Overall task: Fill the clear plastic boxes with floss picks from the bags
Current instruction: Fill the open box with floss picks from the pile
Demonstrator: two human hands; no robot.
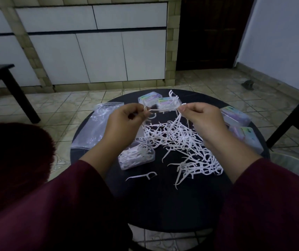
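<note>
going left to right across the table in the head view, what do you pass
plastic bag → open clear box of picks → loose floss pick pile → labelled boxes at the right edge

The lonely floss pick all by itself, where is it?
In the head view, the single floss pick lies on the near part of the round black table, just in front of the open clear box holding picks, left of the big loose pile.

A heap of white plastic floss picks [179, 142] was spread on the round black table [163, 205], a clear plastic box [136, 156] placed left of it, a clear plastic bag [98, 124] further left.
</note>
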